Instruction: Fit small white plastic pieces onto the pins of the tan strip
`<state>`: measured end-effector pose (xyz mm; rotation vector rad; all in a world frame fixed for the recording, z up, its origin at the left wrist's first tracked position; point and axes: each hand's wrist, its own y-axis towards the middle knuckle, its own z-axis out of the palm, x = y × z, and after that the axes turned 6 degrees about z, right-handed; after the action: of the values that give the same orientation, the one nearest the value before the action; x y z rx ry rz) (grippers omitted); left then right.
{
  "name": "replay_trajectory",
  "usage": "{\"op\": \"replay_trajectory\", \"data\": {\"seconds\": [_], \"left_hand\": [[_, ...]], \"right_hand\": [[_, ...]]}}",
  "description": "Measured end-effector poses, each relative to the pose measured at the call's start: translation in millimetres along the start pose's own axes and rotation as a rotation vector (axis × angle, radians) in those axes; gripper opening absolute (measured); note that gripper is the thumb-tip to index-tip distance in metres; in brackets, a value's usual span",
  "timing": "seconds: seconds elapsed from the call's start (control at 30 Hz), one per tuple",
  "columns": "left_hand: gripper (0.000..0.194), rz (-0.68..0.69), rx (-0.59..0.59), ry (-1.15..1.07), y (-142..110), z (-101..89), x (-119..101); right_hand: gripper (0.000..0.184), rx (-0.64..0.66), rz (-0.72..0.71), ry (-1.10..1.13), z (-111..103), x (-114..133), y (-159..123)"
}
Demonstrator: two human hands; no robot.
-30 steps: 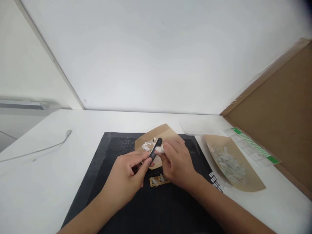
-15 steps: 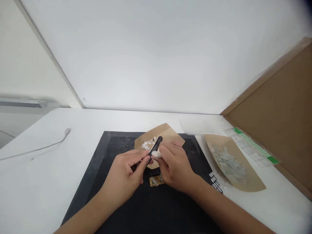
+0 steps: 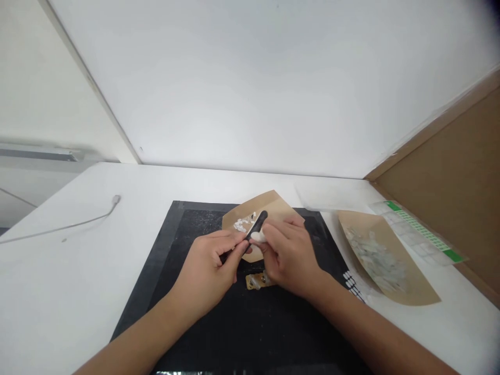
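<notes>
My left hand (image 3: pixel 209 260) pinches a slim black strip (image 3: pixel 258 223) with a rounded far end and a pale edge. In the closed fingers of my right hand (image 3: pixel 292 255) is a soft-looking white wad (image 3: pixel 258 237), held against or very close to the strip; actual contact is hard to make out. Beneath both hands lies a brown paper sheet (image 3: pixel 269 200) bearing small white bits (image 3: pixel 240 225). Just nearer to me, a small yellowish holder with metallic-looking parts (image 3: pixel 253 282) rests on the black mat (image 3: pixel 242 328), partly covered by my right hand.
Right of the mat, a second brown paper (image 3: pixel 422 291) carries a heap of translucent pieces (image 3: pixel 377 260). White tabs (image 3: pixel 353 286) sit at the mat's right edge. A clear compartment box with a green strip (image 3: pixel 422 229) stands by the brown panel (image 3: pixel 449 161). A cable (image 3: pixel 89 223) lies left.
The whole view has shifted, so the scene sits slightly farther right and higher. Both hands keep their holds on the strip and the white wad, with little other visible change.
</notes>
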<state>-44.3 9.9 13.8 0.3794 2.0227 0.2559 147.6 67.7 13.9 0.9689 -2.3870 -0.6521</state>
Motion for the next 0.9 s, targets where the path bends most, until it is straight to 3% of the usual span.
{"op": "replay_trajectory", "data": {"seconds": [0.1, 0.23, 0.33, 0.47, 0.6, 0.9], "left_hand": [[0.024, 0.047, -0.026, 0.024, 1.9, -0.5, -3.9], [0.022, 0.082, -0.051, 0.039, 1.6, -1.1, -5.4], [0.021, 0.095, -0.069, 0.041, -0.3, -0.8, -4.4], [0.021, 0.099, -0.063, 0.037, -2.3, -0.3, -4.2], [0.021, 0.093, -0.074, 0.029, -2.2, -0.9, -5.2], [0.022, 0.074, -0.066, -0.022, -1.7, -0.7, -4.7]], "right_hand": [[0.032, -0.076, 0.076, -0.024, -1.6, 0.1, 1.2], [0.032, -0.001, 0.014, 0.007, -2.0, 1.8, 2.3], [0.034, -0.073, 0.058, -0.042, -1.9, 2.7, 2.7], [0.035, -0.013, 0.031, -0.018, -2.4, 3.2, 1.4], [0.034, -0.091, 0.065, -0.026, -1.8, 3.4, -0.1], [0.036, -0.058, 0.055, 0.010, -0.5, 5.7, -0.1]]}}
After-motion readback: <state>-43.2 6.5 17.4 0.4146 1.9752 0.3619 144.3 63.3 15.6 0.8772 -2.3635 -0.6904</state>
